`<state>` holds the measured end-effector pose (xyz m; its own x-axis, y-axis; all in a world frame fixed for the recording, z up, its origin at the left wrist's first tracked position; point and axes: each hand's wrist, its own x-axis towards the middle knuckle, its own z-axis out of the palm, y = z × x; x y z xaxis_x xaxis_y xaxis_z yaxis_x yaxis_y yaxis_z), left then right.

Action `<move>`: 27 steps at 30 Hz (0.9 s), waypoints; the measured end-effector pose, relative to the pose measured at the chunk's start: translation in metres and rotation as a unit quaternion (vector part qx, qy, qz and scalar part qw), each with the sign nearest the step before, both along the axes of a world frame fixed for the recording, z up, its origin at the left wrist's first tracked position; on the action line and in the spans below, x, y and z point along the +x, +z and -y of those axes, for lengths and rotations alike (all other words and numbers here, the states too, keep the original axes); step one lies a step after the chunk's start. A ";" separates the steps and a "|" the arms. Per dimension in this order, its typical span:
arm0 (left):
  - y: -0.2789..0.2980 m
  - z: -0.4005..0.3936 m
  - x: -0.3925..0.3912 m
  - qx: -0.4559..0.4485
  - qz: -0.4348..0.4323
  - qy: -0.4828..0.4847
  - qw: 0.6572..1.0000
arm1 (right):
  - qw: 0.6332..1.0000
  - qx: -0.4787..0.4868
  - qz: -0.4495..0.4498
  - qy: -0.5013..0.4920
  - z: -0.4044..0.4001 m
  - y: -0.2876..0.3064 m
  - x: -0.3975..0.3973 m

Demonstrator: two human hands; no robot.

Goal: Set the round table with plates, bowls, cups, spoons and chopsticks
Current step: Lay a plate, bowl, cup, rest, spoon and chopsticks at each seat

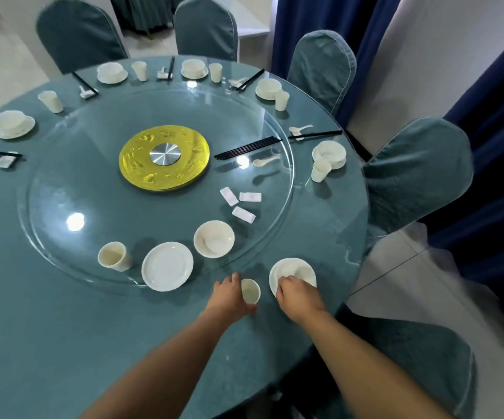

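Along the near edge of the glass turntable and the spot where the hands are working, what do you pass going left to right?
Cup on the turntable → empty plate → bowl on the turntable → left hand → small cup it holds → right hand, resting on the bowl and plate it is placing.

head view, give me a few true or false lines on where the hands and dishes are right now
1. The left hand grips a cup standing on the table. True.
2. The right hand holds a bundle of chopsticks. False: it rests on the near plate; the spare chopsticks lie on the glass turntable.
3. Three white rests lie loose on the turntable. True.
4. The empty plate on the turntable carries a bowl. False: the loose bowl sits beside it.
5. A second cup stands left of that plate. True.
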<state>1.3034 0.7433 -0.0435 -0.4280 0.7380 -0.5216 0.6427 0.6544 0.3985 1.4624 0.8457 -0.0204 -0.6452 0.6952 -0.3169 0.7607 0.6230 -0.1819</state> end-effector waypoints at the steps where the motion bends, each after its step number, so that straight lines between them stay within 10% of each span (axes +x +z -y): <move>1: -0.002 0.000 0.002 -0.001 0.003 0.003 1.000 | 1.000 -0.002 0.001 -0.002 -0.001 -0.002 0.001; 27: 0.040 -0.016 -0.109 0.039 -0.026 0.032 0.998 | 1.000 0.013 0.008 -0.017 -0.033 0.031 -0.097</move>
